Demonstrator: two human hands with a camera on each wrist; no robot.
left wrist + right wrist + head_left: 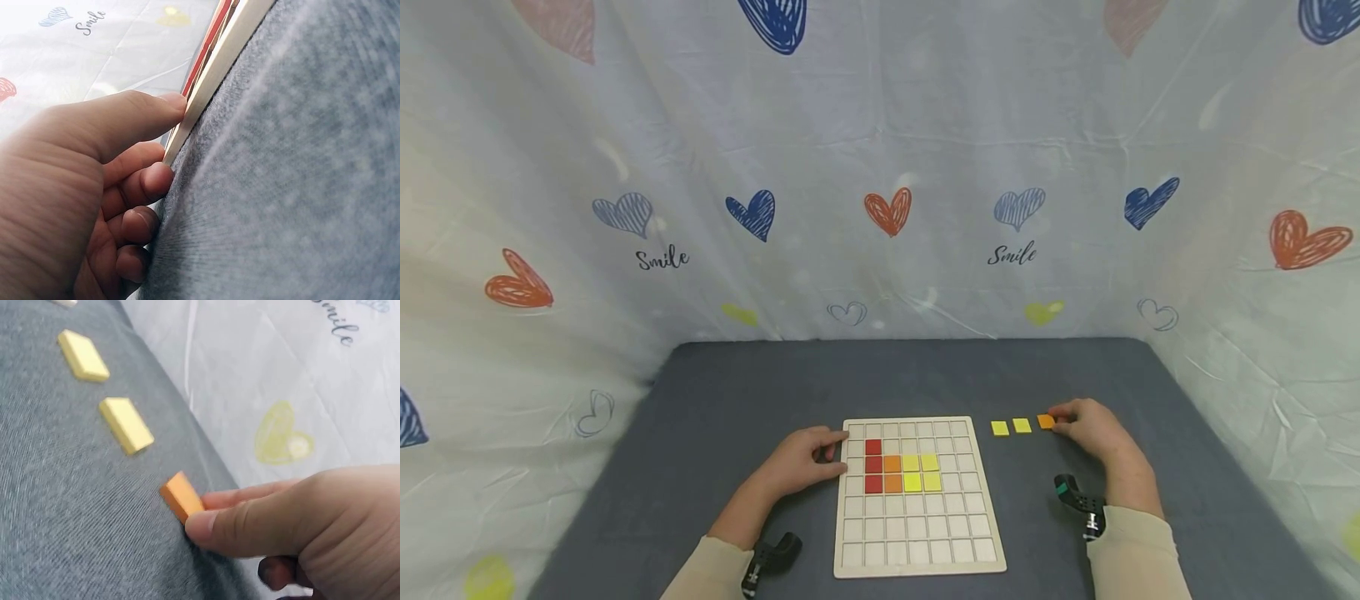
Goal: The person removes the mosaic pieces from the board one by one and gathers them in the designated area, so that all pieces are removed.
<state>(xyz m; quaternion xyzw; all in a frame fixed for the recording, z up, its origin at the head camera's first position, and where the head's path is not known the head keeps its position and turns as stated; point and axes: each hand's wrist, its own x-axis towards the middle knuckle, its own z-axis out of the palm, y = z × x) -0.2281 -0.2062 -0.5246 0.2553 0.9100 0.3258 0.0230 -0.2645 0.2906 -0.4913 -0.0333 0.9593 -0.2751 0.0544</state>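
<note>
Grey cloth-covered table (925, 375): gridded wooden board (917, 528), flat; to its right, two yellow tiles (1000, 428) (orange tile (180, 495) in line).

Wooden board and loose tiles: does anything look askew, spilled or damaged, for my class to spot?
Nothing stands out. On the board, red tiles, orange tiles and yellow tiles sit within grid squares, without visible damage. Two loose yellow tiles lie flat on the cloth; the right hand pinches a loose orange tile.
</note>
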